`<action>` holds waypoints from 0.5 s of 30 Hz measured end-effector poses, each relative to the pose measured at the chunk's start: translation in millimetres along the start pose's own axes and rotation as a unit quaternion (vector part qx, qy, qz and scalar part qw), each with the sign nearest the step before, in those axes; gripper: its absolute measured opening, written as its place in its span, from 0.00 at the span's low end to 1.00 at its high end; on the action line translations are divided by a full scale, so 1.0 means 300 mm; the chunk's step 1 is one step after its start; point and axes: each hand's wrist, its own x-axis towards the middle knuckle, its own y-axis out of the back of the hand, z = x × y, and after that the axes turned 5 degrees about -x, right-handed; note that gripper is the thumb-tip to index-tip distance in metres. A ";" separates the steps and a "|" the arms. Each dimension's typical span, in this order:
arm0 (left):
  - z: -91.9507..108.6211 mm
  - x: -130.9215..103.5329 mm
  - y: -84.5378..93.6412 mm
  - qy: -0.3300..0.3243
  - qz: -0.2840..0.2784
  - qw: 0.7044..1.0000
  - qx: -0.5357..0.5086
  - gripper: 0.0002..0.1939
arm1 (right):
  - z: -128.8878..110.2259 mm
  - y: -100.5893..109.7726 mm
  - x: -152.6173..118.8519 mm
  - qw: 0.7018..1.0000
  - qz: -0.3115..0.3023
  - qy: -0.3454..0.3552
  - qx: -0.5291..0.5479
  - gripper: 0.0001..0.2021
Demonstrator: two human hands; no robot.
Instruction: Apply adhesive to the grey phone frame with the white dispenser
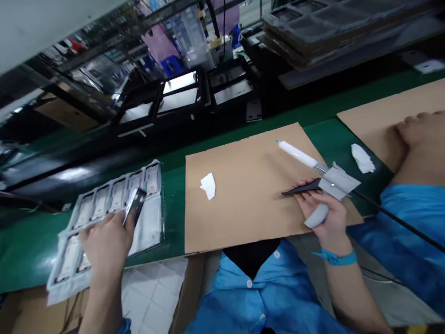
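My left hand [106, 243] pinches a small flat dark part [135, 204] with a shiny face and holds it just above a clear plastic tray [153, 227] filled with several similar white-framed parts. My right hand [325, 211] grips a thin black part [302, 188] together with a grey cloth [339, 182] and a pale rounded object [317, 216] over the right side of a brown cardboard sheet [250, 195]. A white pen-like tool with a blue tip [297, 153] lies just beyond that hand.
A crumpled white wipe [208, 185] lies on the cardboard, another wipe [362, 158] on the green belt [174, 178]. A co-worker's hand [419, 127] and blue sleeve [413, 208] rest at the right on a second cardboard sheet. Dark trays and racks stand behind.
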 end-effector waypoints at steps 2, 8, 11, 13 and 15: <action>0.141 0.009 0.025 -0.116 0.082 0.987 -0.082 0.20 | -0.004 0.000 0.000 1.000 -0.004 0.004 0.006 0.20; 0.592 0.047 -0.058 -0.460 0.076 0.863 -0.196 0.40 | -0.012 0.017 0.003 0.998 -0.013 0.030 -0.053 0.19; 0.736 0.053 -0.118 -0.473 -0.009 0.860 -0.192 0.42 | -0.011 0.027 0.022 0.996 0.000 0.045 -0.081 0.17; 0.772 0.052 -0.138 -0.456 -0.054 0.861 -0.216 0.41 | -0.017 0.027 0.028 0.993 0.006 0.054 -0.106 0.15; 0.775 0.053 -0.149 -0.444 -0.089 0.849 -0.272 0.42 | -0.026 0.021 0.014 0.988 -0.012 0.068 -0.137 0.15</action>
